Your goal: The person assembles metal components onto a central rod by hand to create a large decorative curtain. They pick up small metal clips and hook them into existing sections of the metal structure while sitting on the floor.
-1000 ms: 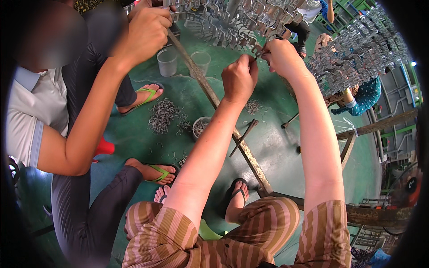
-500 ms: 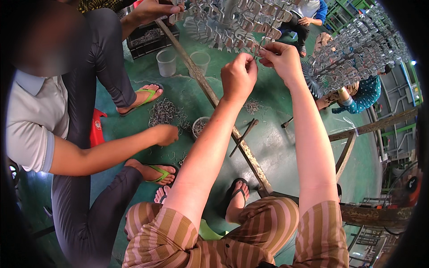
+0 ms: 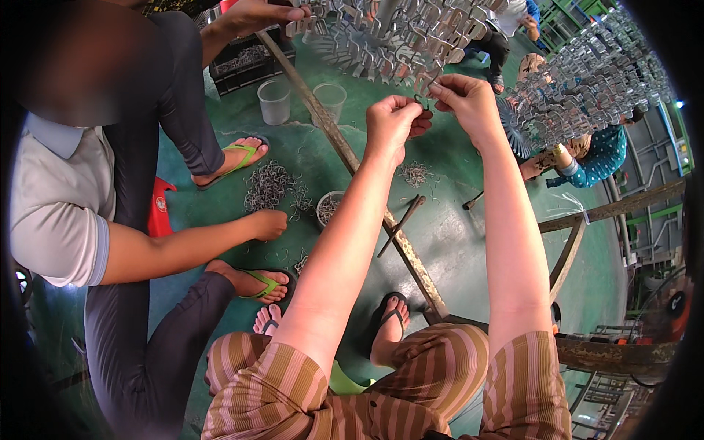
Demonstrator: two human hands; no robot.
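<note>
My left hand (image 3: 396,126) is raised at the low end of a hanging cluster of bent silvery metal pieces (image 3: 381,44). Its thumb and forefinger pinch a small dark wire hook (image 3: 419,99). Right beside it, my right hand (image 3: 466,103) has thumb and forefinger pressed together at the cluster's lowest pieces. Its fingertips cover what they grip, so I cannot make that out. A co-worker's hand (image 3: 264,12) touches the cluster's left side. The co-worker's other hand (image 3: 270,225) is low, beside a pile of wire hooks (image 3: 267,186) on the floor.
A slanting metal bar (image 3: 339,144) runs beneath my left forearm. A small tub of hooks (image 3: 329,207), two translucent buckets (image 3: 274,102) and a black crate (image 3: 249,59) stand on the green floor. Another hanging cluster (image 3: 587,88) is at right, with people behind.
Both my hands have moved slightly down and right. The left hand has turned, and a dark hook now shows at its fingertips. The co-worker's low hand has drawn back a little to the left.
</note>
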